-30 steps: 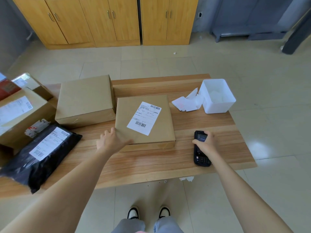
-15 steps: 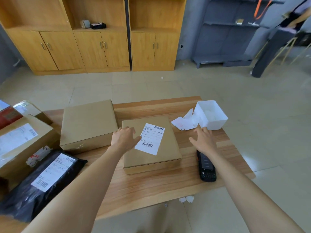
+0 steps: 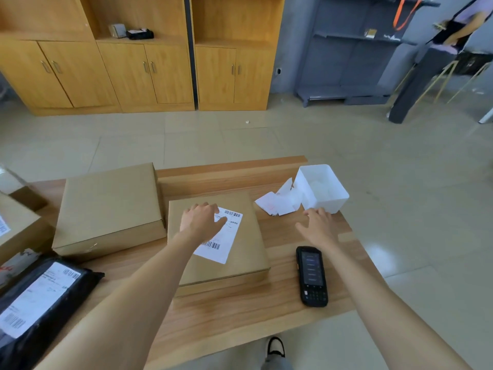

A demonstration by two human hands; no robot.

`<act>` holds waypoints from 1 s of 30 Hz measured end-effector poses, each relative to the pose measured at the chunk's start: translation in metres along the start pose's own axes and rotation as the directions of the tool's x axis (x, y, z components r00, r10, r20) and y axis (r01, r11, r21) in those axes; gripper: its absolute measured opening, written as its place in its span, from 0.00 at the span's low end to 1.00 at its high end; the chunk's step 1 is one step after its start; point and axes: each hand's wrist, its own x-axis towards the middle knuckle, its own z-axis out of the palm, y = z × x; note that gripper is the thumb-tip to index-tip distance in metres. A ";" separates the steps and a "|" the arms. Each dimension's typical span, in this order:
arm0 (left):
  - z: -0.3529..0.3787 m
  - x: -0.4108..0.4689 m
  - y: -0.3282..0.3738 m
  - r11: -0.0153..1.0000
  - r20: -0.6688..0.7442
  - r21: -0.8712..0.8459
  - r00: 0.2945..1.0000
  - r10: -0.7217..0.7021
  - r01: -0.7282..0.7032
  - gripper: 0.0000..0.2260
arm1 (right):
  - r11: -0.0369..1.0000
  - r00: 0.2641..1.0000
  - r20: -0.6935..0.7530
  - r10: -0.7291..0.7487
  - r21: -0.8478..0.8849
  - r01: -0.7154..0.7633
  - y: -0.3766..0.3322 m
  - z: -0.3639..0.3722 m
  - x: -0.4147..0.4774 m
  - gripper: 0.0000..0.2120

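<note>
A flat cardboard box (image 3: pixel 245 252) lies in the middle of the wooden table (image 3: pixel 240 313) with a white shipping label (image 3: pixel 226 244) on its top. My left hand (image 3: pixel 201 221) rests flat on the label's upper left part, fingers spread. My right hand (image 3: pixel 318 227) hovers open over the table, fingers stretched towards a white plastic bin (image 3: pixel 322 188). A black handheld scanner (image 3: pixel 311 275) lies on the table just behind that hand, screen up, held by nothing.
A second, unlabelled cardboard box (image 3: pixel 109 206) sits left of the labelled one. Crumpled white label backings (image 3: pixel 278 204) lie beside the bin. A black mailer bag (image 3: pixel 40 303) and more parcels (image 3: pixel 16 225) crowd the left edge. Wooden cabinets (image 3: pixel 149 68) and a person (image 3: pixel 437 52) stand beyond.
My right hand has let go of the scanner, left it on the table and reached forward towards the bin. My left hand slid from the box's near corner up onto the label.
</note>
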 end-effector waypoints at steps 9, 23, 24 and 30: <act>0.014 0.065 0.081 0.994 0.006 -0.030 0.995 -0.104 0.104 0.18 | 0.977 0.977 0.138 -0.160 0.166 0.136 0.027 0.007 0.081 0.22; 0.052 0.151 0.126 0.991 0.107 0.085 0.988 -0.113 0.104 0.19 | 0.948 0.896 0.311 -0.318 0.089 0.306 0.016 0.048 0.166 0.28; 0.056 0.155 0.125 0.990 0.114 0.095 0.987 -0.117 0.107 0.19 | 0.948 0.899 0.304 -0.316 0.076 0.308 0.013 0.052 0.170 0.29; 0.074 0.177 0.119 0.984 0.165 0.115 0.975 -0.152 0.134 0.19 | 0.947 0.895 0.319 -0.313 0.036 0.318 0.003 0.079 0.188 0.35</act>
